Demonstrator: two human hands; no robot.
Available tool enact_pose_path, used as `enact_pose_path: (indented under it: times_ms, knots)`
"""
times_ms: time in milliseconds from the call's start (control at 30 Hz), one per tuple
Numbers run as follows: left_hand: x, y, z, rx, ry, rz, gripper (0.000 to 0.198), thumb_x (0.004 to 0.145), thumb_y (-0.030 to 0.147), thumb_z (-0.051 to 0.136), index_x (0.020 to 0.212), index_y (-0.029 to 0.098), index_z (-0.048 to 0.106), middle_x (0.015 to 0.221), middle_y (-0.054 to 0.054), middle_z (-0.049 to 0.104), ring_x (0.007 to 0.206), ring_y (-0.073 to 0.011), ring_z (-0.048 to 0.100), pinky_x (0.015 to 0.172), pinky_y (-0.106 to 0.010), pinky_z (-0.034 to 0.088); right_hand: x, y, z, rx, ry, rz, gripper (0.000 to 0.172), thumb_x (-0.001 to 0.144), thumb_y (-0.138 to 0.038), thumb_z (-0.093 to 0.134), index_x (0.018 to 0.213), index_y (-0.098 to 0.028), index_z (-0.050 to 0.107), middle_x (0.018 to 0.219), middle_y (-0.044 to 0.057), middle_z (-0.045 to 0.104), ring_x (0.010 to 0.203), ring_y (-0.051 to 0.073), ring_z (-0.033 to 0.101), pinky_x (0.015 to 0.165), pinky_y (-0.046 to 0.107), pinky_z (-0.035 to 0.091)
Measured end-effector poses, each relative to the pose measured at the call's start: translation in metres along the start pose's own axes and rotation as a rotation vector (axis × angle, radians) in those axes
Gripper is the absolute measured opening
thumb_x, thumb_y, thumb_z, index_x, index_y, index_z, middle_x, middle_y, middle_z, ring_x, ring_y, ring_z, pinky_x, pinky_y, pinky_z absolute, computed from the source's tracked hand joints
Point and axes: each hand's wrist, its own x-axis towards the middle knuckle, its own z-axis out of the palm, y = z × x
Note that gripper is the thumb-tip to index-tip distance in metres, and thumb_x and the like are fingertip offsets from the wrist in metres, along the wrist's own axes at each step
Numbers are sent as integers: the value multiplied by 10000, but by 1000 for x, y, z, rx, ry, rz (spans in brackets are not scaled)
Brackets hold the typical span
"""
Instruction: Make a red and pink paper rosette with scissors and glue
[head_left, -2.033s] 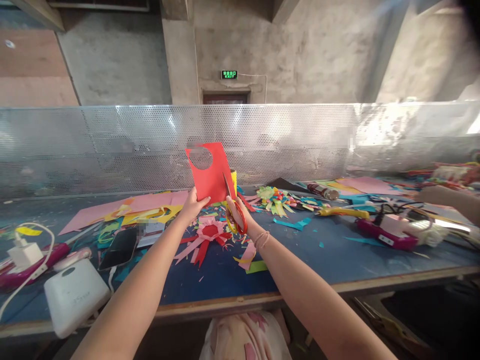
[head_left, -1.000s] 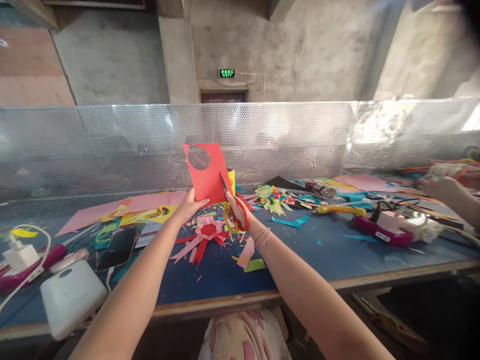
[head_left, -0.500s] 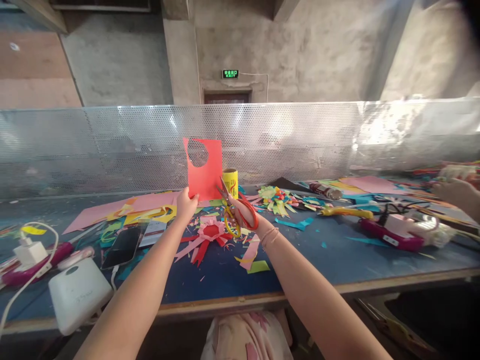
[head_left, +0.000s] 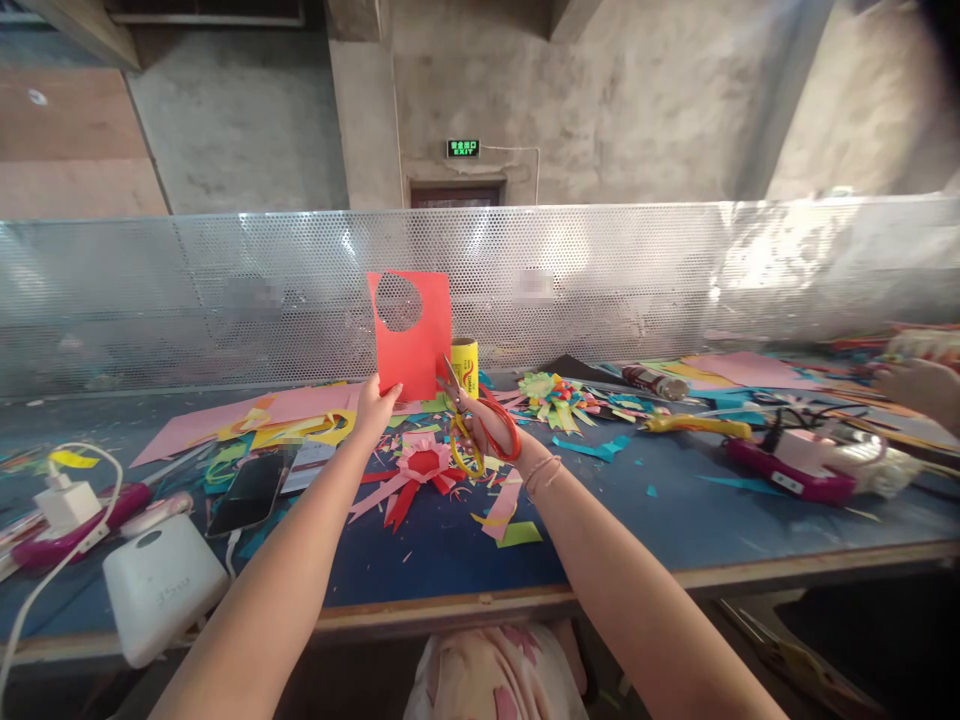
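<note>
My left hand [head_left: 377,405] is closed on the lower left corner of a red sheet of paper [head_left: 412,360], held upright above the table. A round hole is cut out near the sheet's upper left corner. In my right hand [head_left: 474,425] are scissors [head_left: 495,428] with red and yellow handles, their blades at the sheet's lower right edge. Just behind the blades stands a yellow cardboard tube [head_left: 466,365]. Below my hands lies a pink and red paper rosette [head_left: 422,465] with ribbon tails, amid small scraps.
A phone [head_left: 247,493], a white power bank [head_left: 161,590] and a magenta power strip [head_left: 787,470] lie on the blue table [head_left: 450,570]. Green and yellow paper flowers [head_left: 559,398] sit right of the tube. A perforated metal screen [head_left: 300,290] runs behind. Another person's hand [head_left: 919,385] shows far right.
The red sheet has turned slightly to face me more, so its hole looks rounder. The scissors stay at its right edge, and the whole view has shifted a little.
</note>
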Motion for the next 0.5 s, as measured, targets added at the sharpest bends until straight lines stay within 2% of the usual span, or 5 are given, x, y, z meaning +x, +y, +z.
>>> enact_pose_path:
  times_ms: [233,333,500]
  knots:
    - [-6,-1,9,41,-129,-17,352,692,251,635,1022,151,560,1041,-114,643,776,-217,652,602,-324,554,0,-2,-2,-5,-64,25,483,752,-673,453,748,-191,490,565,-8,510,427,77,394,403,218,312]
    - [-10,1,14,69,-187,-29,360,677,262,645,1005,143,557,1015,-106,654,754,-207,651,609,-336,554,1,-3,-4,44,-30,15,498,737,-693,449,737,-196,472,558,-19,499,414,67,372,407,213,307]
    - [-14,6,19,92,-205,-5,382,658,285,667,996,139,567,958,-86,674,738,-185,646,631,-326,539,6,-2,-5,81,28,-27,494,711,-692,485,735,-198,468,557,-29,496,412,61,371,398,204,280]
